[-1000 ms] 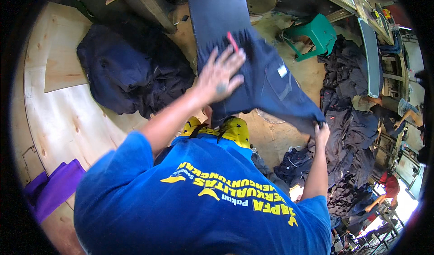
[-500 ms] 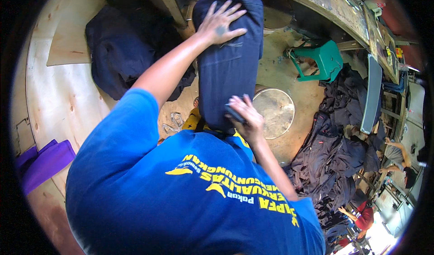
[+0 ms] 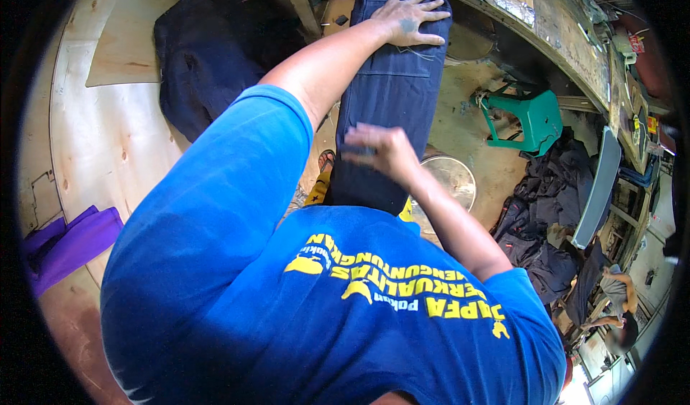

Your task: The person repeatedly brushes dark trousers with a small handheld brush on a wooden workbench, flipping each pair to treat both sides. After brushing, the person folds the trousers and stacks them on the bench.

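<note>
A folded dark navy garment (image 3: 392,107), with stitched seams and what looks like a pocket, stretches away from my body over my lap. My left hand (image 3: 411,22) lies flat near its far end, fingers spread and pressing on the cloth. Loose pale threads show just below that palm. Over the nearer half of the garment is my right hand (image 3: 388,150), smeared by motion, its fingers bent together around something small and dark. What that thing is, the blur hides.
Dark cloth (image 3: 201,67) lies bundled at the left, beyond a purple cloth (image 3: 75,243). On the right are a round lid (image 3: 453,182), a green plastic stool (image 3: 535,121) and a heap of dark garments (image 3: 546,222). A cluttered wooden bench (image 3: 546,28) runs along the far right. Another person (image 3: 618,297) sits beyond.
The view has shifted. My left hand remains spread on the garment's far part, now nearer its end. The right hand has moved up and inward from the garment's near right edge to over its middle.
</note>
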A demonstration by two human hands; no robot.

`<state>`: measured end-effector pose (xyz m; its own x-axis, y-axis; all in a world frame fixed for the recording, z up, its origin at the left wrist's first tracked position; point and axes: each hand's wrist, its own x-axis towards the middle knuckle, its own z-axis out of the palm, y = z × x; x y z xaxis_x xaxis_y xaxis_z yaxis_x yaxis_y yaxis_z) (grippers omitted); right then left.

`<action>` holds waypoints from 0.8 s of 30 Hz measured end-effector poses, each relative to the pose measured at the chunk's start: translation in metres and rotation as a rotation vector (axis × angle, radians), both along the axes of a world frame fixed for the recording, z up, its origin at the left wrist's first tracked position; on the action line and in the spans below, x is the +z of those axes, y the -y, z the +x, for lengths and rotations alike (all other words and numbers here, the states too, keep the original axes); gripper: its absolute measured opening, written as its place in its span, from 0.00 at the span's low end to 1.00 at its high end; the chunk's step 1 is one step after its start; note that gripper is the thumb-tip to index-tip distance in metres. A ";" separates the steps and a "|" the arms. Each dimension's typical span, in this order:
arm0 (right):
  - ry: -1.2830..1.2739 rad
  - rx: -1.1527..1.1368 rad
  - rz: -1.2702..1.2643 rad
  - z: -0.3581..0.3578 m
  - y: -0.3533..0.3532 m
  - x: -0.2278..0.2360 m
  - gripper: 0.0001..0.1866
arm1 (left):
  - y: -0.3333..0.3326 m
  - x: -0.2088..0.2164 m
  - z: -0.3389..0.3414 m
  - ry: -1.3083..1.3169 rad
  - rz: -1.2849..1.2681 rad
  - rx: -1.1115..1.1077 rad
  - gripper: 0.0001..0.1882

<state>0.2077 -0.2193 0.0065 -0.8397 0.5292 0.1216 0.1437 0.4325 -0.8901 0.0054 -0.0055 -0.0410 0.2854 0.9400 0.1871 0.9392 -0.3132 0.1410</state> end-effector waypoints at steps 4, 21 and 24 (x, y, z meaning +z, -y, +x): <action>0.143 0.365 -0.201 0.004 -0.017 0.029 0.18 | -0.004 0.006 -0.002 0.022 -0.030 -0.018 0.43; -0.138 -0.019 0.091 -0.019 -0.097 0.005 0.18 | 0.005 0.035 -0.039 0.242 -0.169 -0.002 0.45; 0.017 -0.152 0.236 -0.025 -0.092 -0.002 0.18 | -0.002 0.032 -0.045 0.237 -0.182 -0.012 0.46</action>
